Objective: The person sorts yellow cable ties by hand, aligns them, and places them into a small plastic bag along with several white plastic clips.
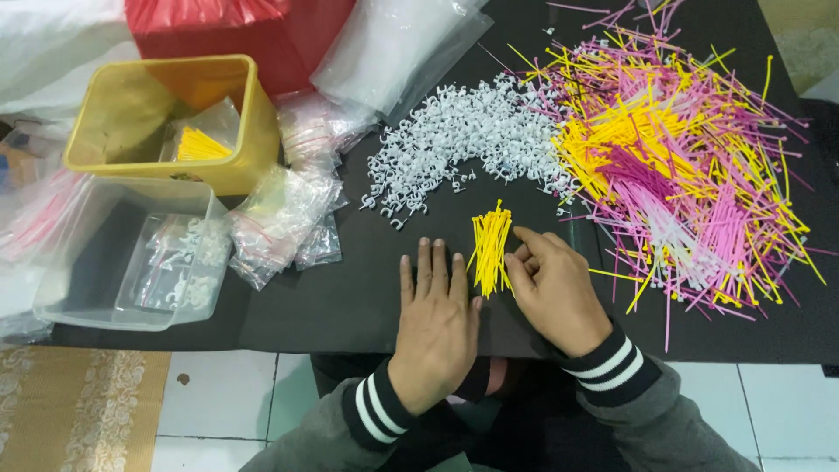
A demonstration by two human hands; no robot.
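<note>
A clear plastic tub [122, 253], a yellow bin [175, 122] and small filled bags [284, 214] are ranged along the left of the black counter [332, 297], with the left hand [437, 323] laid flat, its fingers released and holding nothing. A small bundle of yellow cable ties [490, 249], judged light, springy and apt to scatter, is steadied at its right edge by the curled fingers of the right hand [555, 293], and is probably best pinched mid-length. A drift of white clips [454, 144] and a tangled heap of pink and yellow ties [690, 166] are crowded close beyond and to the right.
</note>
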